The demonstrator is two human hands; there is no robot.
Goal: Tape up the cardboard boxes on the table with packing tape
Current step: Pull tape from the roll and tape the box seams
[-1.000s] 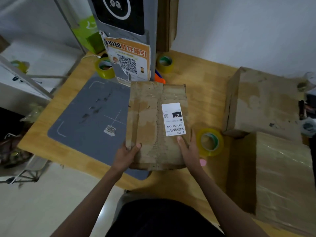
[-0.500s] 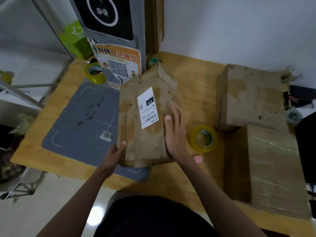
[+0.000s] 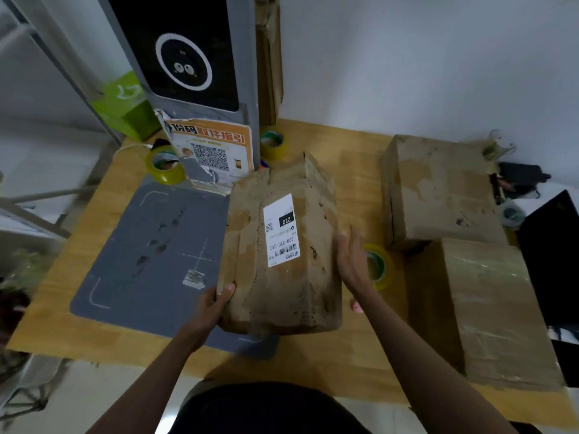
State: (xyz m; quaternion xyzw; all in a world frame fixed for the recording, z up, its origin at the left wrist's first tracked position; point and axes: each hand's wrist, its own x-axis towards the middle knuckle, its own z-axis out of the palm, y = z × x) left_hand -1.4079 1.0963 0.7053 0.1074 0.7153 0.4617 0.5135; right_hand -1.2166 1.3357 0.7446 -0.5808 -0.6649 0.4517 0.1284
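A worn cardboard box (image 3: 310,245) with a white shipping label lies in the middle of the wooden table (image 3: 357,349), partly over a grey mat. My left hand (image 3: 216,303) grips its near left corner. My right hand (image 3: 352,256) rests flat against its right side, fingers spread. A roll of yellowish packing tape (image 3: 380,266) lies on the table just right of my right hand, partly hidden by it. Two more cardboard boxes stand at the right: one at the far right (image 3: 438,189) and a taped one nearer (image 3: 488,308).
A grey mat (image 3: 156,245) covers the table's left part. A grey kiosk (image 3: 194,57) with a QR poster stands at the back. Two more tape rolls sit beside it, one to its left (image 3: 165,166) and one to its right (image 3: 273,144). A black object (image 3: 551,252) lies at the right edge.
The box has been turned and tipped up toward the left. My right hand slid from the box's top to its right side, while my left hand stayed on the near left corner.
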